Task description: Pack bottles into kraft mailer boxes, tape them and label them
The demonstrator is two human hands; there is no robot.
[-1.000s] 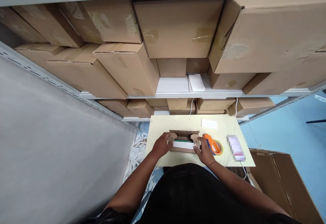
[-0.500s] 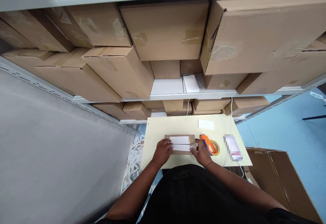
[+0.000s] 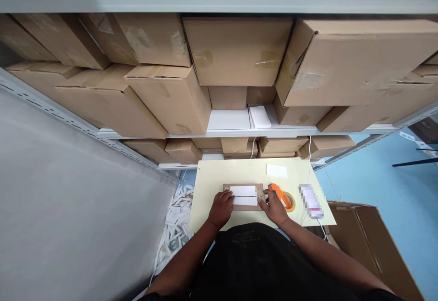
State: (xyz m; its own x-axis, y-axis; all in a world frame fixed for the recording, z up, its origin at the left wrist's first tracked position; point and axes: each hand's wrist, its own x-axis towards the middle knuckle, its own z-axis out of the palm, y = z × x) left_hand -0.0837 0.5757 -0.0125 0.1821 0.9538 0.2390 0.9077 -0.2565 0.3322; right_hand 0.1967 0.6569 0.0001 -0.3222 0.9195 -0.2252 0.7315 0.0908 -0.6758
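Note:
A small brown cardboard box [image 3: 244,208] lies flat on the pale yellow tabletop, with white paper [image 3: 243,191] on its upper face and a dark line across the paper. Clear tape shines at both ends of the box. My left hand [image 3: 221,208] holds the left end, its fingers bent over the edge. At the other end, my right hand [image 3: 273,206] grips the box between thumb and fingers. Just beyond the right hand lies an orange tape dispenser [image 3: 279,194] with a tape roll [image 3: 290,201] beside it.
A white card [image 3: 276,170] and a blurred-out phone [image 3: 310,201] with a cable lie on the table [image 3: 212,173]. Shelves with several cartons [image 3: 236,50] rise ahead. A large open carton [image 3: 372,241] stands at right; paper scraps [image 3: 176,219] cover the floor at left.
The camera view has tilted slightly. Both hands remain at the ends of the box; the left hand has shifted slightly, showing more of the tape at that end.

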